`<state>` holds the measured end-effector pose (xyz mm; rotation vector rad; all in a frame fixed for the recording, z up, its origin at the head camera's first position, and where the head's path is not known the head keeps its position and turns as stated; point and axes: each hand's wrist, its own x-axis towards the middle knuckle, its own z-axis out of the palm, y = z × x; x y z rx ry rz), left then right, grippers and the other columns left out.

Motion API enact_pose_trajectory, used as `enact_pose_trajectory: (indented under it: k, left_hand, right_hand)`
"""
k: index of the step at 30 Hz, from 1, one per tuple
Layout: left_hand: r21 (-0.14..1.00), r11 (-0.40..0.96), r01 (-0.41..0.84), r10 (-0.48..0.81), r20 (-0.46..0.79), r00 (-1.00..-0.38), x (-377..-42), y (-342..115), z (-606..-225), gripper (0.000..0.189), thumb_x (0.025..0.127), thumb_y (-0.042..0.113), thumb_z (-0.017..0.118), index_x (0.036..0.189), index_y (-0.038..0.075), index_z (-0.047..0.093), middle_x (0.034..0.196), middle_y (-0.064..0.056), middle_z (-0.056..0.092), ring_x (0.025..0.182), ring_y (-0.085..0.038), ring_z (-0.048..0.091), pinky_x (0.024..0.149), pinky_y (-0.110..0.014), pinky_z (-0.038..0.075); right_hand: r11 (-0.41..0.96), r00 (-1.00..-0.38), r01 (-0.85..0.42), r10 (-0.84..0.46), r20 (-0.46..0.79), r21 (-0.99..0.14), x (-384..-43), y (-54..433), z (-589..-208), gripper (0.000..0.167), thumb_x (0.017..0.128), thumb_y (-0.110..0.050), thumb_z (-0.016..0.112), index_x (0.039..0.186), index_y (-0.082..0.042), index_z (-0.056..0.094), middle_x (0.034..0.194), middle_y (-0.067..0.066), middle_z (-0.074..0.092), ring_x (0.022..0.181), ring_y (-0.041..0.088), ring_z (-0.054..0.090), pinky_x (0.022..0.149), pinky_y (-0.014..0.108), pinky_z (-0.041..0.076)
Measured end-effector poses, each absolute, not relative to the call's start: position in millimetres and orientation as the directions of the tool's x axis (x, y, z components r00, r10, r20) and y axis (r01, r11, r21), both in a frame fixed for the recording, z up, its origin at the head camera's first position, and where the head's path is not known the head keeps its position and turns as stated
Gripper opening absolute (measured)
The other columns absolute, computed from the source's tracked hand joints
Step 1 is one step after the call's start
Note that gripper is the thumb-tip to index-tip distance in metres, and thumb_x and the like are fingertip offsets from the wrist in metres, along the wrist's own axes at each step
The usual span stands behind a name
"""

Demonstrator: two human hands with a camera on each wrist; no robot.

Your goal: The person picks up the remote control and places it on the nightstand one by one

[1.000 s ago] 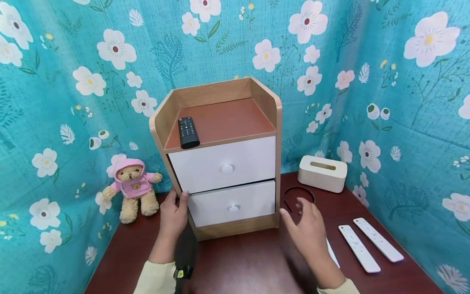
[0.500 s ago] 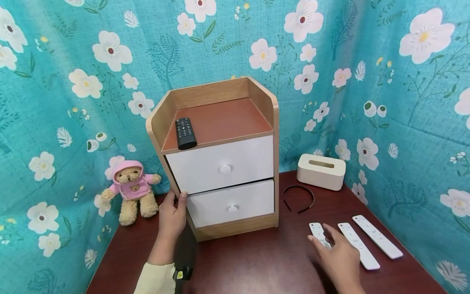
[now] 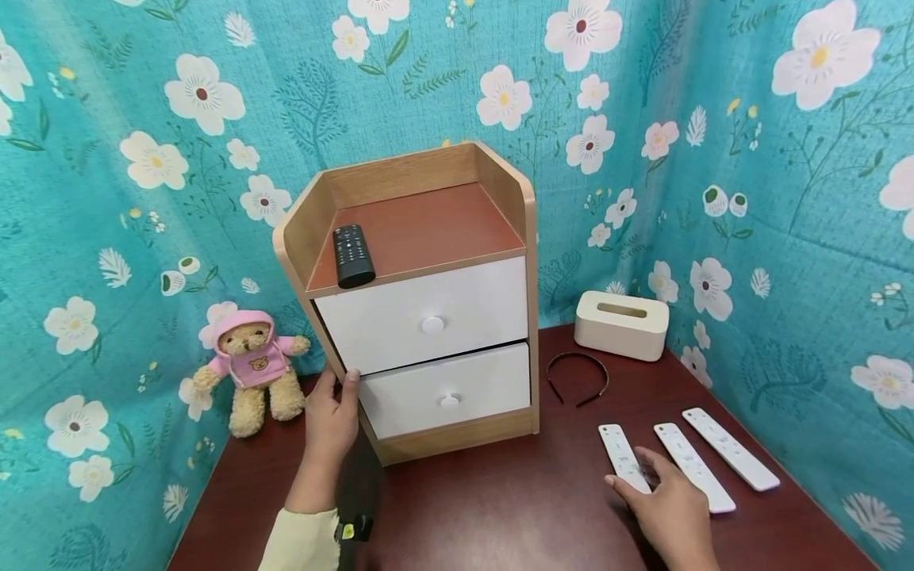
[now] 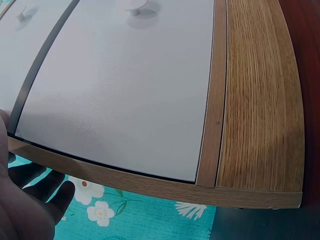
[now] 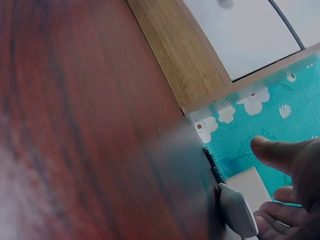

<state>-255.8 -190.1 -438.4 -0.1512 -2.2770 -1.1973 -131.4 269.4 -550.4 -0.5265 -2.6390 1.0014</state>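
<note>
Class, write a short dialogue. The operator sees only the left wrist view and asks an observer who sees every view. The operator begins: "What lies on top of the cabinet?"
Observer: A black remote lies on the cabinet, toward its left side in the head view.
Operator: Which thing is the right hand nearest to?
Observer: The leftmost white remote of three on the table; whether they touch, I cannot tell.
Operator: And on the side of the cabinet where the left hand is?
Observer: A teddy bear dressed in pink, close to the floral cloth.
</note>
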Motion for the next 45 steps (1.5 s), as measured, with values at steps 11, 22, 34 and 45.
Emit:
enact_pose_trajectory:
  k: [11, 22, 34, 45]
  left_hand:
    - [0.751, 0.581, 0.313, -0.171, 0.489, -0.856, -254, -191, -439, 0.054, 0.114, 0.036, 0.059, 0.16, 0.008, 0.054, 0.161, -0.024, 0.056, 0.151, -0.046, 0.051, 0.122, -0.068, 0.039]
    - [0.758, 0.578, 0.301, -0.171, 0.474, -0.864, -251, -191, -443, 0.055, 0.114, 0.037, 0.058, 0.162, 0.009, 0.052, 0.161, -0.024, 0.055, 0.151, -0.046, 0.05, 0.121, -0.069, 0.04]
    - [0.758, 0.578, 0.302, -0.178, 0.478, -0.86, -252, -191, -439, 0.056, 0.114, 0.038, 0.058, 0.162, 0.009, 0.051, 0.162, -0.023, 0.055, 0.151, -0.046, 0.051, 0.122, -0.068, 0.04]
    - [0.754, 0.582, 0.304, -0.179, 0.483, -0.857, -255, -189, -438, 0.051, 0.114, 0.037, 0.059, 0.155, 0.007, 0.057, 0.159, -0.024, 0.058, 0.149, -0.046, 0.052, 0.121, -0.068, 0.04]
  right_hand:
    - [0.742, -0.943, 0.18, 0.318, 0.102, -0.645, -131, 277, -557, 0.086, 0.082, -0.036, 0.095, 0.148, 0.007, 0.059, 0.143, 0.035, 0.064, 0.135, 0.055, 0.058, 0.11, 0.069, 0.045]
    - [0.803, -0.946, 0.204, 0.308, 0.098, -0.56, -125, 284, -568, 0.081, 0.083, -0.037, 0.092, 0.137, 0.015, 0.062, 0.135, 0.042, 0.064, 0.129, 0.062, 0.058, 0.102, 0.071, 0.048]
    - [0.767, -0.921, 0.226, 0.369, 0.124, -0.6, -127, 284, -566, 0.063, 0.086, -0.037, 0.09, 0.128, 0.007, 0.073, 0.125, 0.032, 0.075, 0.117, 0.057, 0.068, 0.093, 0.068, 0.052]
    - [0.691, -0.871, 0.223, 0.458, 0.178, -0.688, -125, 281, -564, 0.054, 0.082, -0.04, 0.095, 0.122, -0.006, 0.082, 0.073, -0.004, 0.074, 0.07, 0.015, 0.065, 0.072, 0.043, 0.051]
